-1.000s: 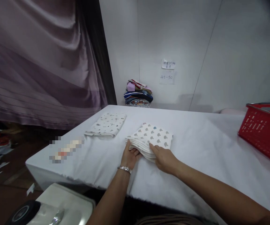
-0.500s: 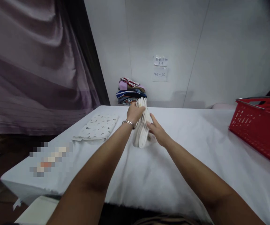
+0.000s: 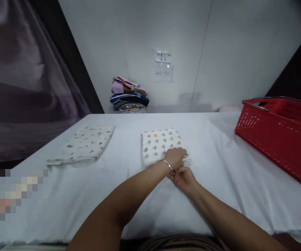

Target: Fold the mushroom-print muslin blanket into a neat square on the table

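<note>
A folded white cloth (image 3: 161, 143) printed with small grey tree-like shapes and a few yellow and green marks lies flat on the white-covered table (image 3: 208, 195). My left hand (image 3: 176, 157), with a bracelet at the wrist, is curled over the cloth's near right corner. Just below it, my right hand (image 3: 184, 178) has its fingers bent at the same corner, close against the left hand. The hands partly hide that corner and each other's fingertips. To the left rests a second folded white cloth (image 3: 85, 143) with a scattered small print.
A red plastic basket (image 3: 278, 136) stands on the right side of the table. At the back, a stack of folded fabrics (image 3: 129, 97) leans near the wall, which bears paper labels (image 3: 163, 72). A pixelated patch covers something at the left front. A purple curtain (image 3: 22, 69) hangs left.
The tree-print cloth, held upright as a folded bundle before, now lies flat. Both hands have moved down to its near right corner. The view has shifted to the right.
</note>
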The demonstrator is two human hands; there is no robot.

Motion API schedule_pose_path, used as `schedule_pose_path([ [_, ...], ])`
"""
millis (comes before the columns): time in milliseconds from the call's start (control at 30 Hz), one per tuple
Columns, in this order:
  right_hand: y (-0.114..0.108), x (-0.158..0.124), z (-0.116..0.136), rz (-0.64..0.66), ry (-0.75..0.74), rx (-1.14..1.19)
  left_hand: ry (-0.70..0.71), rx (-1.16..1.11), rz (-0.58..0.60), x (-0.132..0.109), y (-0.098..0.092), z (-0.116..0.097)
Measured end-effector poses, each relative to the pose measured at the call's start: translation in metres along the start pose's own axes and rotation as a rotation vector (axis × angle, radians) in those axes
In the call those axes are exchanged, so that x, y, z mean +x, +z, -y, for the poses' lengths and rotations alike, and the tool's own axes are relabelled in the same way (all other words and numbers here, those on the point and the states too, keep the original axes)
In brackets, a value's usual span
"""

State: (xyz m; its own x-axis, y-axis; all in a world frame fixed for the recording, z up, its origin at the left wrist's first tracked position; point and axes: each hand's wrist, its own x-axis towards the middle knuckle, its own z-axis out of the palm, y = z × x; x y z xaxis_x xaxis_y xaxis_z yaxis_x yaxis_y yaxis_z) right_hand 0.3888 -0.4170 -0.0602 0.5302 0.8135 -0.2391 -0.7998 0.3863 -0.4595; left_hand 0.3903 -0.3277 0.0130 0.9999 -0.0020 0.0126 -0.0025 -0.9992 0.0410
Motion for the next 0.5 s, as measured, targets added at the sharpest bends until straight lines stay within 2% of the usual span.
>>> schedule_pose_path([
  [33, -0.005, -0.004, -0.003, -0.034, 0.019, 0.0, -0.012, -0.043, -0.007, -0.005, 0.009, -0.001],
  [100, -0.006, -0.01, -0.004, -0.053, 0.036, -0.017, -0.035, -0.139, -0.031, -0.015, 0.014, 0.003],
  [233, 0.002, -0.02, -0.001, -0.036, 0.069, -0.078, -0.029, -0.316, -0.018, -0.038, 0.009, 0.019],
  [333, 0.001, -0.036, 0.004, -0.041, 0.121, -0.181, 0.026, -0.372, -0.103, -0.059, 0.012, 0.037],
  [433, -0.005, -0.054, 0.018, -0.073, 0.134, -0.502, 0.032, -0.36, -0.261, -0.082, 0.019, 0.057],
  [500, -0.012, -0.06, 0.034, -0.101, -0.044, -0.824, 0.005, -0.334, -0.333, -0.096, 0.022, 0.07],
])
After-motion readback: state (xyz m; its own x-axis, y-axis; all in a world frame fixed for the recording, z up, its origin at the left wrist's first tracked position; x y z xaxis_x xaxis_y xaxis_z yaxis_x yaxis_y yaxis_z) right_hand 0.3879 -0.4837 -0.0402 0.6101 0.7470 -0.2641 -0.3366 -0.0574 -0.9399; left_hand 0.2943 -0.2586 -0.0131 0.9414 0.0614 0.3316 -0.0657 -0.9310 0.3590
